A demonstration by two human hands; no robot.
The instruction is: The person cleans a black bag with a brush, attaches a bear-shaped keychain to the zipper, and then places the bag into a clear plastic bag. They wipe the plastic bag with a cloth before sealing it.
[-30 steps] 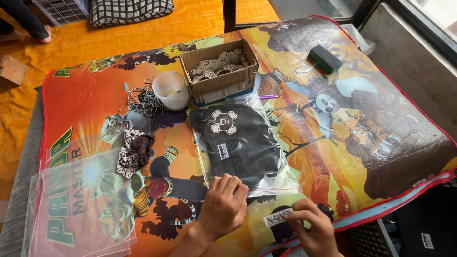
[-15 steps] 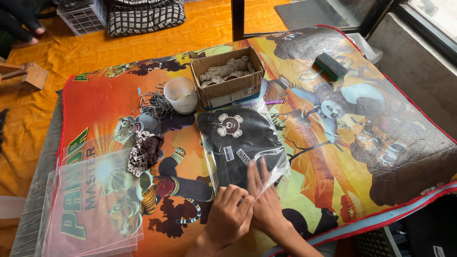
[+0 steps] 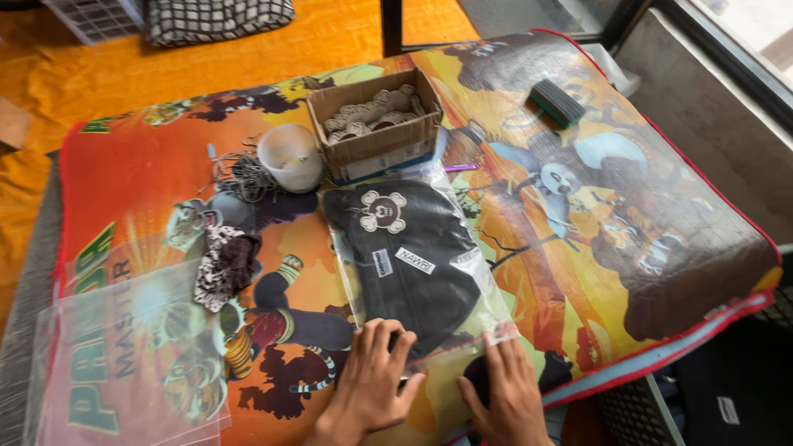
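orange-floored room, bench draped in a glossy cartoon-print cover (image 3: 652, 248) filling most of the frame. lower centre: clear plastic bag (image 3: 421, 272) holding a folded black garment with white patches (image 3: 409, 252), lying flat on the cover. left hand (image 3: 372, 384) pressed flat, fingers spread, on the bag's near edge, gripping nothing. right hand (image 3: 508, 392) also flat and open, on the bag's lower right corner. upper centre: open brown cardboard box of pale small pieces (image 3: 376, 124), touching the bag's far edge. just left of it: white round cup (image 3: 291, 157) beside a tangle of dark cords (image 3: 244, 175). lower left: stack of empty clear bags (image 3: 124, 363). upper right: small dark green block (image 3: 557, 101).
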